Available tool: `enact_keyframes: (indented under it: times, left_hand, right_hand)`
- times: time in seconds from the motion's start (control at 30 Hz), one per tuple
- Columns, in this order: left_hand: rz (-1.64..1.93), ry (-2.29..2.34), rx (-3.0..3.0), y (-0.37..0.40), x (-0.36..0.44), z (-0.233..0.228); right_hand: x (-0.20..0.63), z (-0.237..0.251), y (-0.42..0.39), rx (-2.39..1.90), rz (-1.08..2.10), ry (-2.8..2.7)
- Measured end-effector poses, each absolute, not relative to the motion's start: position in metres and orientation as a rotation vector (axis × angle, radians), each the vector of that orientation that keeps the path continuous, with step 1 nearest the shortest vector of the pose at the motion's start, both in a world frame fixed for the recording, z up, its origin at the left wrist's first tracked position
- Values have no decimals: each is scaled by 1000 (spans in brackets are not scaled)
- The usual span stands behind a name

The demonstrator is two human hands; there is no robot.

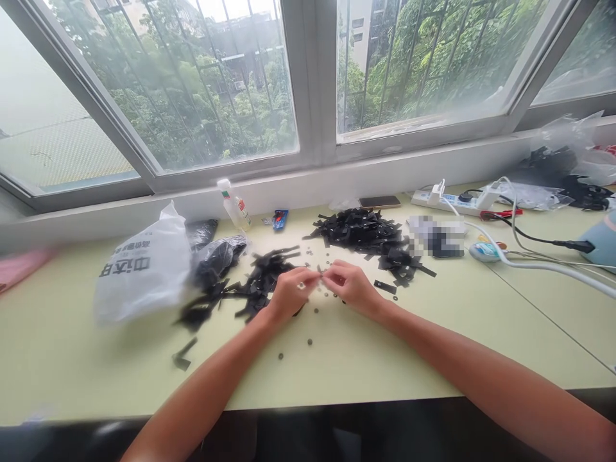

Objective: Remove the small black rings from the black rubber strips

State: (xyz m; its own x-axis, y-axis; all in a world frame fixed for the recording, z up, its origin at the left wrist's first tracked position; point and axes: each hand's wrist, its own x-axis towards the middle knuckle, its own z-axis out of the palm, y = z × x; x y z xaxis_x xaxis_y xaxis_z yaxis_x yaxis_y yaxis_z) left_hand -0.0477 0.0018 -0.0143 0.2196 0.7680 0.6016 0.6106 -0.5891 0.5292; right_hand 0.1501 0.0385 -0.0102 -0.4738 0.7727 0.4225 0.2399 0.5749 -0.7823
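My left hand (291, 293) and my right hand (353, 288) meet over the middle of the table, fingertips pinched together. Something tiny seems to be held between them, too small to make out. To the left of my left hand spreads a loose heap of black fabric-like strips (262, 276). Beyond my right hand is a larger pile of black strips (359, 228). One black strip with a light mark (385, 286) lies apart, just right of my right hand. Several small round dark discs are scattered around my hands, among them a disc (310, 342) nearer the front edge.
At left stand a white plastic bag (144, 269) and a clear bag of black pieces (219, 256). A bottle (234, 205) and blue packet (280, 219) are by the window sill. At right are a phone (380, 202), a power strip (452, 201) and a white cable (548, 264) across the pale table (394, 366).
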Motion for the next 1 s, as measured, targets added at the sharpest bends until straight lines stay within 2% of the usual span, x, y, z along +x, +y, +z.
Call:
enact_keyframes:
  times: [0.43, 0.77, 1.0]
  left_hand:
    - [1004, 1353, 2680, 1, -49, -10]
    - [899, 1319, 2567, -2, -51, -3]
    - [1129, 1470, 2270, 6, -56, -6]
  right_hand:
    - [155, -24, 47, -762, 548, -2260]
    - [156, -15, 41, -718, 593, -2279]
    - [158, -6, 48, -898, 801, -2026]
